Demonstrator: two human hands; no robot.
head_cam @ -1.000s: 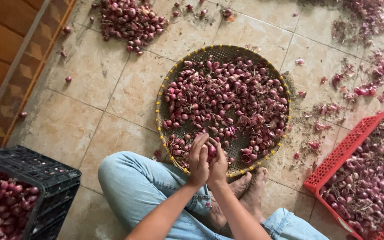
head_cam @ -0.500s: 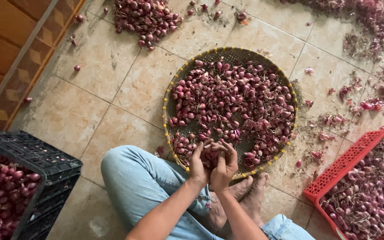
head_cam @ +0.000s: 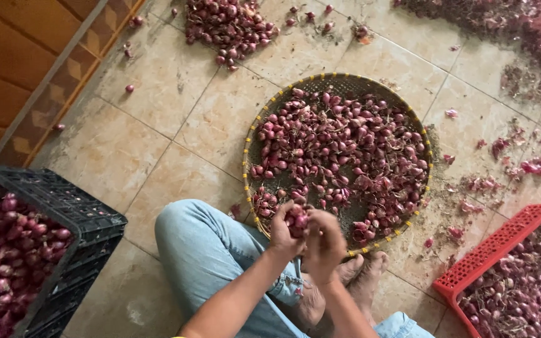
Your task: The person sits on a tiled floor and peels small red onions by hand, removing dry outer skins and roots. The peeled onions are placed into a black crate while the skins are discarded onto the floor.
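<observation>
Purple-red shallots [head_cam: 296, 218], a small clump pinched between left hand [head_cam: 281, 231] and right hand [head_cam: 324, 243] above the woven tray [head_cam: 253, 148] rim, both grips closed on them; likely light, firm, papery-slick, best held around the bulbs.

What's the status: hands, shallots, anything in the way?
Left hand and right hand together, gripping a shallot cluster. Over near rim of woven tray. Nothing blocking them.

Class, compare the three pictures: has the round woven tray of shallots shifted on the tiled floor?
No. The round woven tray keeps its place against the tile joints and the person's feet; only the camera moved.
</observation>
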